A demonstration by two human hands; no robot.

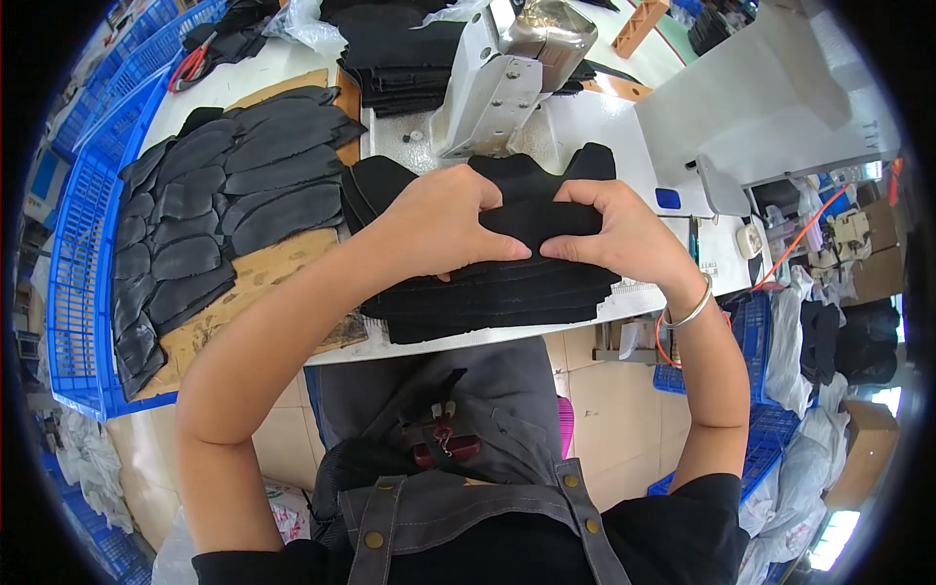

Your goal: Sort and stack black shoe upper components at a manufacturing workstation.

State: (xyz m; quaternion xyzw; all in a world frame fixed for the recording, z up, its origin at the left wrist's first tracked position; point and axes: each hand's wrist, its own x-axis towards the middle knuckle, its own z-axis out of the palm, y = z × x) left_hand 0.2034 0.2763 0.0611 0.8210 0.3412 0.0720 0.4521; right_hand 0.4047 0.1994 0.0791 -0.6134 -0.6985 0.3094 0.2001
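Note:
Both my hands pinch the edge of a black fabric piece (536,226) on the table in front of me. My left hand (444,219) holds its left part, thumb on top and fingers bent over the far edge. My right hand (619,234) grips the right part the same way, thumb pointing at the left thumb. Under and in front of it lies a stack of black cut fabric pieces (487,302), layered to the table's near edge. Just beyond my hands stands the white sewing machine head (497,93); its needle area is hidden.
Left on cardboard (268,268) lie rows of dark curved pieces (185,210), beside a blue plastic crate (83,283). Another black fabric stack (395,58) stands behind. Red-handled scissors (190,68) lie far left. A white machine housing (751,107) rises at right, near an orange cable (804,234).

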